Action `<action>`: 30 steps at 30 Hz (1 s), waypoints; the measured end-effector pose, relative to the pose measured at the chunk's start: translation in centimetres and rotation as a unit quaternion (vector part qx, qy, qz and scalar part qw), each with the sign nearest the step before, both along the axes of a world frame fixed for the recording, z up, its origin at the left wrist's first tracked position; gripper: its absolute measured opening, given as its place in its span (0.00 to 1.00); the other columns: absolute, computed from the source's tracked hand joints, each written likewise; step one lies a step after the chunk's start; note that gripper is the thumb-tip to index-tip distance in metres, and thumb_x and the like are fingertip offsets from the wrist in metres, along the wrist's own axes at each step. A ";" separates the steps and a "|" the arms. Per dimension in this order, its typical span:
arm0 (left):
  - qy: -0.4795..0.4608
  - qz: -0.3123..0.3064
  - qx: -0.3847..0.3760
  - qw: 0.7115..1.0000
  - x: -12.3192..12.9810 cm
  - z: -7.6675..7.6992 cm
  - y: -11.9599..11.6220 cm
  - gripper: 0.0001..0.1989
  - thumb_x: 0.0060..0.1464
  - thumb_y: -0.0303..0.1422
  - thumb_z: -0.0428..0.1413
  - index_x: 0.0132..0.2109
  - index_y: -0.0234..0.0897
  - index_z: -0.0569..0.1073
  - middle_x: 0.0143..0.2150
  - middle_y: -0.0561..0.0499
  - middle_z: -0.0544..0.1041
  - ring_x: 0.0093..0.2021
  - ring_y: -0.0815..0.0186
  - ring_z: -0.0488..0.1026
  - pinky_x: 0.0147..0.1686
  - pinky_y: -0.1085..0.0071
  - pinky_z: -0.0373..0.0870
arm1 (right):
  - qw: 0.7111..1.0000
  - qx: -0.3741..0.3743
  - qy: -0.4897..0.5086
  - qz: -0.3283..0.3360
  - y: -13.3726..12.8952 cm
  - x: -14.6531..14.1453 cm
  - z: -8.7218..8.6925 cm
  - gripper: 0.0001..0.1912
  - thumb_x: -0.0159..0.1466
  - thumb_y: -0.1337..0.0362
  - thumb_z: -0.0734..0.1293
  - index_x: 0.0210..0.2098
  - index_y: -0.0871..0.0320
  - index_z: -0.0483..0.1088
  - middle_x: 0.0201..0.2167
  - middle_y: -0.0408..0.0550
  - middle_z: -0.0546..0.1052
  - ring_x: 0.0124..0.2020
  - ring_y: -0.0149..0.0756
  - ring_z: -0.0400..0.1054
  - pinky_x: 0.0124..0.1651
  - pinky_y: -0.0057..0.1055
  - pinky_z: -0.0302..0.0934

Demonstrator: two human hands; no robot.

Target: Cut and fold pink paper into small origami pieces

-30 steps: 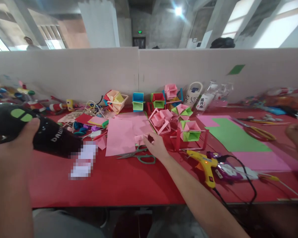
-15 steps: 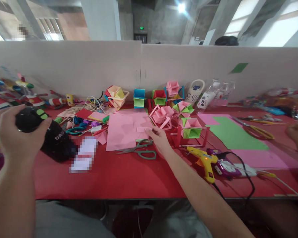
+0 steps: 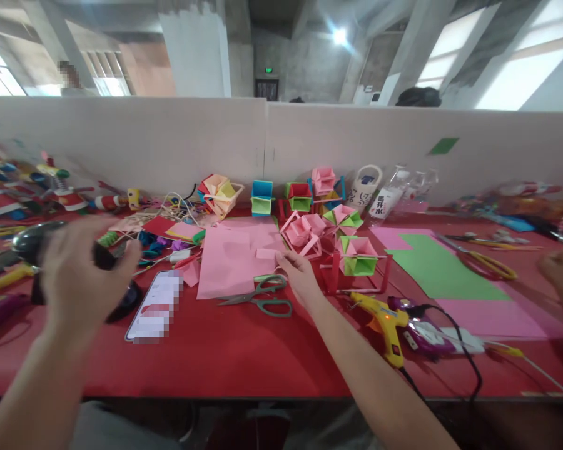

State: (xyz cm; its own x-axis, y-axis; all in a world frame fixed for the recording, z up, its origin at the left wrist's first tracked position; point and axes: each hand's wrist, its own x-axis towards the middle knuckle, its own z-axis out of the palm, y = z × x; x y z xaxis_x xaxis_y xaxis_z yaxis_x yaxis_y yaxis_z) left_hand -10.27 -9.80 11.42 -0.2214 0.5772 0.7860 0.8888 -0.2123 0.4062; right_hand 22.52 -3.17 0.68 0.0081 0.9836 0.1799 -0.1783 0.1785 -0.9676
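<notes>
My left hand (image 3: 84, 269), smeared by motion, is raised with its thumb and fingers apart and nothing seen between them. Behind it is a black bottle (image 3: 127, 301), largely hidden by the hand. My right hand (image 3: 294, 272) pinches a small pink paper strip (image 3: 265, 254) over larger pink paper sheets (image 3: 225, 262). Just below that hand lie scissors (image 3: 273, 306) with grey-green handles. Between the bottle and the scissors a phone (image 3: 154, 306) rests on the red table (image 3: 206, 369).
Folded paper models (image 3: 356, 256) stand behind my right hand. A yellow glue gun (image 3: 385, 322) with a black cord lies right of my forearm. Green paper (image 3: 443, 265) and yellow-handled scissors (image 3: 492, 257) are farther right, near another person's hand (image 3: 560, 272). A white partition (image 3: 169, 137) runs behind.
My left hand has let go of the black bottle and moved right, away from its top. My right hand keeps its pinch on the pink strip. The view has tilted up slightly.
</notes>
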 end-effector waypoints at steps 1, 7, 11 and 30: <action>-0.008 -0.046 -0.051 0.998 1.9 -0.3 0.4 0.16 0.52 0.37 0.60 0.48 0.38 0.75 0.51 0.48 0.77 0.52 0.52 0.73 0.57 0.57 0.64 | 1.000 0.003 -0.001 -0.004 -0.1 0.0 0.1 0.18 0.55 0.47 0.73 0.31 0.56 0.75 0.26 0.42 0.72 0.27 0.31 0.65 0.33 0.30 0.64; -0.207 -0.368 -0.307 0.853 12.3 -4.4 5.4 0.14 0.55 0.44 0.57 0.34 0.37 0.78 0.33 0.48 0.80 0.36 0.60 0.76 0.35 0.68 0.72 | 1.000 0.006 0.007 0.009 -0.7 0.3 0.7 0.14 0.57 0.51 0.73 0.35 0.55 0.76 0.28 0.42 0.74 0.30 0.31 0.68 0.38 0.31 0.67; -0.433 -0.389 -0.280 0.764 15.2 -6.8 8.3 0.20 0.50 0.45 0.62 0.21 0.35 0.71 0.23 0.51 0.73 0.29 0.65 0.72 0.33 0.70 0.72 | 1.000 0.003 0.024 0.009 -0.6 0.8 0.7 0.14 0.57 0.53 0.73 0.38 0.54 0.76 0.31 0.43 0.74 0.31 0.32 0.69 0.39 0.32 0.68; -0.535 -0.412 -0.405 0.617 14.9 -9.8 7.6 0.23 0.51 0.49 0.62 0.44 0.35 0.74 0.33 0.51 0.77 0.32 0.64 0.77 0.36 0.67 0.75 | 1.000 0.013 -0.005 0.002 0.2 0.9 -0.1 0.04 0.59 0.62 0.66 0.31 0.55 0.73 0.27 0.41 0.71 0.30 0.32 0.64 0.37 0.29 0.61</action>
State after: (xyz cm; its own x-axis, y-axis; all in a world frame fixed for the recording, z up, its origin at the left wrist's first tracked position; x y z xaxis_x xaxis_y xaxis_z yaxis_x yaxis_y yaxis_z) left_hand 4.67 -2.22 1.61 0.2668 0.9476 -0.1755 -0.2529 0.2445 0.9361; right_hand 23.45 -2.92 0.54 0.0019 0.9786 0.2059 -0.1704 0.2032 -0.9642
